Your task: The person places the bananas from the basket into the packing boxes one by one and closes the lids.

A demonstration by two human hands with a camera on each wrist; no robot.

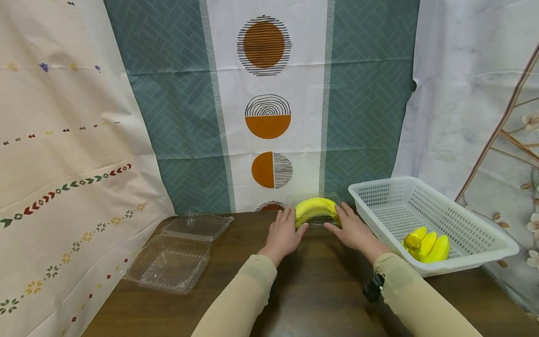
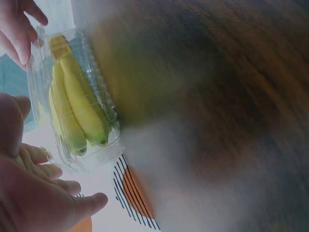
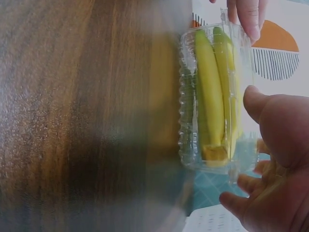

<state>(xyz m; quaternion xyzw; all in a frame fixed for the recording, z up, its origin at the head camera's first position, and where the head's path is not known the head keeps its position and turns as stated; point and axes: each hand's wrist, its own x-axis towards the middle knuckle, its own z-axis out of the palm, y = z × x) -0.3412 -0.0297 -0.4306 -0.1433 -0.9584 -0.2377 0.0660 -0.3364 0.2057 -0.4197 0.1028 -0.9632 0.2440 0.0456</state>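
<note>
A bunch of yellow bananas (image 1: 316,207) lies in a clear plastic clamshell box (image 2: 112,108) at the back of the table. In the right wrist view the bananas (image 3: 211,92) show through the box's ribbed wall. My left hand (image 1: 284,234) is at the box's left end, fingers extended and thumb toward the front edge. At the right end is my right hand (image 1: 351,231), its fingers spread along that side. In the wrist views both the left hand (image 2: 38,188) and the right hand (image 3: 285,159) look relaxed. Whether the lid is fastened I cannot tell.
To the right stands a white perforated basket (image 1: 476,224) with another bunch of bananas (image 1: 427,245) in it. An empty clear clamshell box (image 1: 168,262) lies with its lid folded back on the left. Patterned cloths hang behind the brown wooden table (image 1: 311,290) and at both sides.
</note>
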